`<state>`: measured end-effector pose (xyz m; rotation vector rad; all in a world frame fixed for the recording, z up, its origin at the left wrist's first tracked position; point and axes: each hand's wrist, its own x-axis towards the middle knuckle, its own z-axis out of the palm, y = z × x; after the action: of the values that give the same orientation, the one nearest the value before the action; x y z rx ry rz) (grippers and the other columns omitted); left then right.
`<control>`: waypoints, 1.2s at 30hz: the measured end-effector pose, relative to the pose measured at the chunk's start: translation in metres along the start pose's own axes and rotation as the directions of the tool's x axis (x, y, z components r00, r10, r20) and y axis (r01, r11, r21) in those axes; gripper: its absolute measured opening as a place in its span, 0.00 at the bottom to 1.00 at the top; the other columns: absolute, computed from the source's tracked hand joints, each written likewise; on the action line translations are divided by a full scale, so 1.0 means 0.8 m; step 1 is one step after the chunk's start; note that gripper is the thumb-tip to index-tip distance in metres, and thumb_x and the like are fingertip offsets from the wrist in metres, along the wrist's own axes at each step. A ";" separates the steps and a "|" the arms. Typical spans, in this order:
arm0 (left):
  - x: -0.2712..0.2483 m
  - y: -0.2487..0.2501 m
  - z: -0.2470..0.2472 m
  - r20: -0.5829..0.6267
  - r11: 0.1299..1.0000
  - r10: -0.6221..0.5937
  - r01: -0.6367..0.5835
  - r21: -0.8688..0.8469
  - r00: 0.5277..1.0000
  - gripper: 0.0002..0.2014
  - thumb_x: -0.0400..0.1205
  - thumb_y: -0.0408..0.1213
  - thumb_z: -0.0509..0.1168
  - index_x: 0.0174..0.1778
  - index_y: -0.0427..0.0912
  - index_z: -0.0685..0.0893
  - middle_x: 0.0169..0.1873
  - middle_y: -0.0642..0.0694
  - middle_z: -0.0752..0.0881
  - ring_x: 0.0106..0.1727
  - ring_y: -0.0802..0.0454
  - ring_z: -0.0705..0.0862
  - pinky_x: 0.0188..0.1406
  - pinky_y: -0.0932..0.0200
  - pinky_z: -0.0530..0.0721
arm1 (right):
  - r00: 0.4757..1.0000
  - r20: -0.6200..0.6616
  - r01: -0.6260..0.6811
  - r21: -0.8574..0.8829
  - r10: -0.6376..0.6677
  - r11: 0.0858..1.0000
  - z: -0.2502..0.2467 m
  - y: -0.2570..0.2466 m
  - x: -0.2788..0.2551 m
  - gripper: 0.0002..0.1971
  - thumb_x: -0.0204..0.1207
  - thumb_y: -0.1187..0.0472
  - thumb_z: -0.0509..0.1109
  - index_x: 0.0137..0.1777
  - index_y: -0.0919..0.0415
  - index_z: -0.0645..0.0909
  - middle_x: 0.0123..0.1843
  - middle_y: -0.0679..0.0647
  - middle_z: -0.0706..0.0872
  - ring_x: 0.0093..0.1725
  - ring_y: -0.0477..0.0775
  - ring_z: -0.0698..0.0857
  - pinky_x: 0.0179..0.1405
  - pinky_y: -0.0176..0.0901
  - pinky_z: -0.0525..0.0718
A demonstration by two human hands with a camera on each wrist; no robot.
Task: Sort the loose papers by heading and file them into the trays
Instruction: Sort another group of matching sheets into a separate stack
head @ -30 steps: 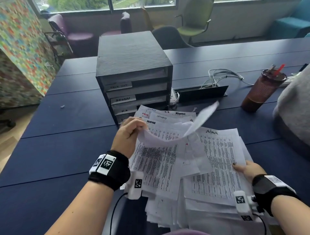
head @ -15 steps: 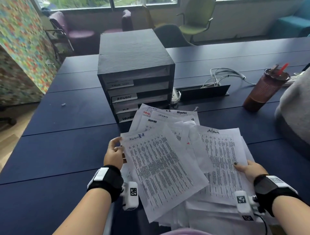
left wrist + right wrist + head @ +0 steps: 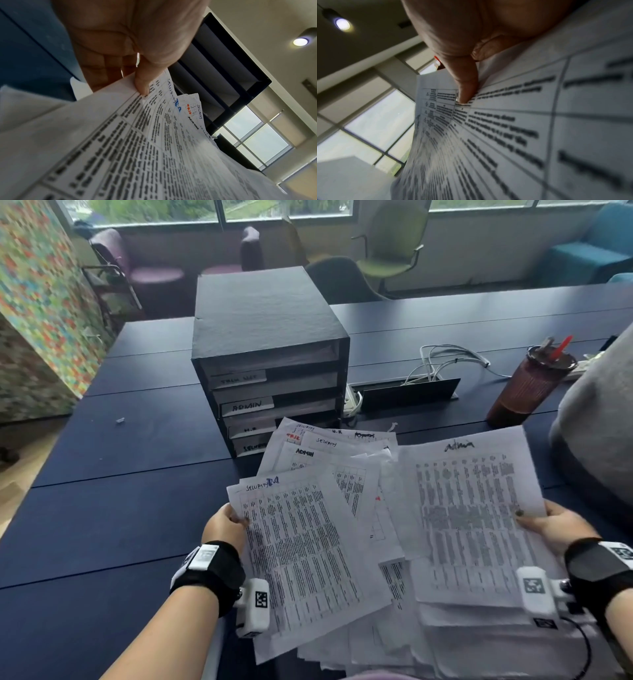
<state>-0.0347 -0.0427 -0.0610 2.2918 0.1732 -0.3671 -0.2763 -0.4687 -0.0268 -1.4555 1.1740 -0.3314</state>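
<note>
Left hand point(image 3: 224, 527): we pinch the Security sheet point(image 3: 301, 559), thumb on top. Right hand point(image 3: 555, 529): we pinch the Admin sheet point(image 3: 469, 525). Loose papers point(image 3: 342, 460) between hands; trays point(image 3: 270, 378) beyond, on desk point(image 3: 102, 508).

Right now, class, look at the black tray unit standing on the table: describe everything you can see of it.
The black box-shaped tray unit stands upright on the dark blue table, beyond the loose papers, whose far edges overlap its lowest front. Its surface looks matt and slightly textured, like covered board. The open front shows four stacked slots, each with a white handwritten label; one reads ADMIN, the others are less clear. Pale sheets lie inside the slots. Neither hand touches it.
</note>
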 end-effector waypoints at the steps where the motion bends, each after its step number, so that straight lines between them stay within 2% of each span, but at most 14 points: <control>1: 0.004 -0.001 -0.002 -0.011 1.000 -0.012 0.012 0.003 1.000 0.14 0.79 0.26 0.64 0.30 0.45 0.73 0.29 0.49 0.79 0.34 0.47 0.76 0.34 0.57 0.68 | 1.000 0.001 0.009 0.036 -0.009 0.999 -0.008 -0.007 0.002 0.18 0.74 0.78 0.66 0.64 0.69 0.77 0.20 0.46 0.85 0.19 0.46 0.84 0.17 0.35 0.81; 5: 0.012 -0.003 -0.006 -0.014 0.999 0.003 -0.002 0.049 1.000 0.12 0.78 0.27 0.65 0.30 0.42 0.73 0.29 0.46 0.79 0.36 0.42 0.76 0.33 0.56 0.68 | 0.999 0.036 0.016 0.217 -0.024 0.976 -0.032 -0.025 0.012 0.20 0.76 0.76 0.64 0.68 0.70 0.75 0.27 0.50 0.89 0.23 0.48 0.87 0.20 0.40 0.85; 8: 0.014 -0.006 -0.006 -0.002 0.997 0.023 -0.023 0.070 1.000 0.06 0.79 0.29 0.62 0.37 0.42 0.80 0.34 0.45 0.83 0.37 0.42 0.79 0.33 0.57 0.70 | 0.991 0.116 0.024 0.306 -0.063 0.952 -0.036 -0.036 0.006 0.14 0.77 0.77 0.61 0.53 0.65 0.85 0.38 0.55 0.91 0.30 0.49 0.89 0.25 0.42 0.87; 12: 0.013 -0.002 -0.001 0.013 0.994 0.039 -0.040 0.098 0.999 0.09 0.81 0.29 0.55 0.38 0.40 0.77 0.34 0.42 0.82 0.36 0.41 0.77 0.33 0.56 0.69 | 0.964 0.247 -0.004 0.392 -0.101 0.920 -0.022 -0.048 -0.013 0.14 0.74 0.74 0.61 0.55 0.61 0.83 0.40 0.55 0.91 0.38 0.53 0.91 0.34 0.50 0.89; 17: 0.008 0.011 0.028 0.208 0.987 0.092 -0.116 0.108 0.974 0.09 0.77 0.36 0.56 0.50 0.44 0.80 0.42 0.40 0.85 0.41 0.38 0.83 0.43 0.50 0.85 | 0.940 0.330 -0.058 0.408 -0.088 0.911 0.027 -0.052 -0.042 0.13 0.70 0.76 0.62 0.43 0.61 0.86 0.33 0.56 0.90 0.29 0.53 0.89 0.27 0.49 0.88; 19: -0.004 0.023 0.044 0.297 0.991 0.132 -0.137 -0.002 0.946 0.09 0.75 0.38 0.60 0.49 0.50 0.82 0.45 0.42 0.88 0.47 0.39 0.87 0.49 0.43 0.87 | 0.940 0.338 -0.096 0.402 -0.050 0.911 0.047 -0.044 -0.049 0.11 0.59 0.73 0.70 0.37 0.60 0.88 0.32 0.57 0.90 0.28 0.54 0.88 0.26 0.50 0.88; 21: -0.023 0.041 0.058 0.350 0.979 0.188 -0.148 -0.137 0.917 0.08 0.79 0.31 0.64 0.50 0.48 0.83 0.48 0.42 0.89 0.51 0.41 0.87 0.52 0.46 0.87 | 0.940 0.340 -0.137 0.371 0.003 0.919 0.061 -0.031 -0.050 0.16 0.52 0.71 0.74 0.42 0.61 0.86 0.34 0.59 0.90 0.29 0.56 0.89 0.26 0.52 0.88; 24: -0.048 0.066 0.076 0.439 0.951 0.185 -0.048 -0.306 0.879 0.08 0.82 0.28 0.63 0.55 0.39 0.82 0.49 0.40 0.88 0.44 0.47 0.87 0.38 0.57 0.89 | 0.936 0.342 -0.189 0.286 0.084 0.939 0.075 -0.010 -0.046 0.31 0.41 0.69 0.83 0.49 0.65 0.82 0.36 0.61 0.90 0.31 0.60 0.89 0.28 0.57 0.88; 26: -0.058 0.075 0.084 0.505 0.929 0.172 0.032 -0.369 0.846 0.09 0.83 0.29 0.62 0.57 0.39 0.82 0.49 0.42 0.87 0.43 0.48 0.87 0.39 0.55 0.89 | 0.947 0.297 -0.204 0.256 0.124 0.945 0.078 0.002 -0.044 0.21 0.57 0.74 0.77 0.51 0.65 0.81 0.34 0.61 0.90 0.29 0.60 0.89 0.28 0.59 0.88; 28: -0.052 0.072 0.089 0.450 0.958 0.189 -0.063 -0.281 0.873 0.09 0.83 0.33 0.64 0.57 0.41 0.85 0.49 0.50 0.87 0.46 0.50 0.87 0.49 0.57 0.87 | 0.957 0.240 -0.217 0.227 0.162 0.949 0.078 0.015 -0.039 0.11 0.71 0.77 0.67 0.51 0.65 0.80 0.33 0.61 0.90 0.28 0.60 0.89 0.28 0.58 0.89; 30: -0.034 0.060 0.081 0.275 0.977 0.212 -0.200 -0.073 0.938 0.08 0.80 0.36 0.67 0.53 0.47 0.88 0.48 0.53 0.87 0.49 0.52 0.86 0.49 0.63 0.84 | 0.960 0.202 -0.233 0.184 0.195 0.955 0.076 0.027 -0.037 0.10 0.74 0.78 0.65 0.50 0.65 0.79 0.31 0.61 0.89 0.27 0.60 0.88 0.28 0.58 0.89; 33: -0.003 0.045 0.057 -0.025 0.980 0.092 -0.086 0.181 0.995 0.09 0.76 0.41 0.68 0.52 0.53 0.87 0.54 0.44 0.85 0.59 0.42 0.82 0.56 0.53 0.81 | 0.958 0.170 -0.256 0.135 0.232 0.957 0.076 0.043 -0.040 0.11 0.73 0.77 0.67 0.55 0.70 0.79 0.34 0.64 0.89 0.36 0.67 0.87 0.47 0.68 0.85; 35: 0.013 0.038 0.045 -0.047 0.982 -0.063 0.071 0.175 0.997 0.13 0.76 0.44 0.68 0.57 0.50 0.84 0.59 0.40 0.81 0.63 0.37 0.77 0.60 0.50 0.77 | 0.952 0.157 -0.278 0.091 0.262 0.956 0.074 0.062 -0.032 0.25 0.61 0.65 0.82 0.58 0.69 0.81 0.43 0.67 0.89 0.47 0.69 0.87 0.58 0.73 0.80; 36: 0.018 0.036 0.042 -0.021 0.979 -0.109 0.111 0.169 0.994 0.16 0.75 0.45 0.68 0.59 0.49 0.83 0.60 0.40 0.80 0.65 0.36 0.76 0.62 0.50 0.76 | 0.948 0.165 -0.287 0.075 0.272 0.955 0.068 0.088 -0.008 0.37 0.45 0.56 0.89 0.57 0.67 0.82 0.47 0.66 0.90 0.50 0.69 0.87 0.60 0.72 0.79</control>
<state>-0.0212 -0.0869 -0.0674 2.4596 0.2858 -0.4401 -0.2702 -0.4192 -0.1009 -1.1876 1.2029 -0.0772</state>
